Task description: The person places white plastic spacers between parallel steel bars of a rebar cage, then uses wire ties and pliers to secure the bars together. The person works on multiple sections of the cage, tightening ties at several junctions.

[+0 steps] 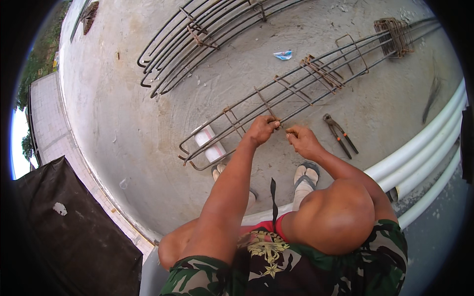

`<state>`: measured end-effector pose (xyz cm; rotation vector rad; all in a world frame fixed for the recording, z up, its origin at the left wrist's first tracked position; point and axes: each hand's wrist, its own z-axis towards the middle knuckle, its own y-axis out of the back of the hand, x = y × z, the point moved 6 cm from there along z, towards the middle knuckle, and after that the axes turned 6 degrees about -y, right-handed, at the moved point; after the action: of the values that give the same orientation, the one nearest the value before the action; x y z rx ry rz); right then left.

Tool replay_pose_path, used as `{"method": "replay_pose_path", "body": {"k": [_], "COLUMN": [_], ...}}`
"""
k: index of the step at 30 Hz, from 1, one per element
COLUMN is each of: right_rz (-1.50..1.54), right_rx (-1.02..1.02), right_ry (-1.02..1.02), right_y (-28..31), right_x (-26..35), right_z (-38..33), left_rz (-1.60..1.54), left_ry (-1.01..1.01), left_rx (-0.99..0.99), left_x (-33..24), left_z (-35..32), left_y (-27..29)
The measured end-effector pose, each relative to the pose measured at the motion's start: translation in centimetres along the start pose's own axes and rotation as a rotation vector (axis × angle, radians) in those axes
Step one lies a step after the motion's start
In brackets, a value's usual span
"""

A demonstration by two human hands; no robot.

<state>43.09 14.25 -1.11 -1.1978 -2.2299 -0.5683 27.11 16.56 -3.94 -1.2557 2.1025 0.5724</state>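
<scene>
A long rebar cage (291,85) of dark bars and rusty stirrups lies slantwise on the concrete before me. My left hand (263,129) is closed at its near edge, thumb and fingers around the lower corner of a rusty stirrup (262,98). Just to the right, my right hand (302,141) is pinched shut beside the same bar; whatever sits between its fingertips is too small to make out. Pincers (340,135) with orange marks on the handles rest on the floor, right of my right hand. A white block-shaped piece (210,143) lies under the cage's left end.
More bent rebar (197,37) lies farther off at the upper left. Bunched stirrups (393,37) sit around the cage's far right end. A blue-and-white scrap (283,55) is on the floor. White pipes (414,153) run along the right; a dark sheet (74,232) covers the lower left.
</scene>
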Motion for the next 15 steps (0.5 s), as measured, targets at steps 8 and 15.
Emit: {"method": "replay_pose_path", "body": {"k": [8, 15], "right_rz": [-0.352, -0.432], "right_rx": [0.077, -0.366], "right_ry": [0.225, 0.410], "right_y": [0.3, 2.9], "right_x": [5.1, 5.5], "right_z": [1.4, 1.6], "left_rz": [0.109, 0.062], "left_ry": [-0.065, -0.005], "left_rx": [-0.019, 0.012], "left_x": [-0.3, -0.6], "left_z": [0.2, 0.0], "left_y": [0.0, 0.0]}}
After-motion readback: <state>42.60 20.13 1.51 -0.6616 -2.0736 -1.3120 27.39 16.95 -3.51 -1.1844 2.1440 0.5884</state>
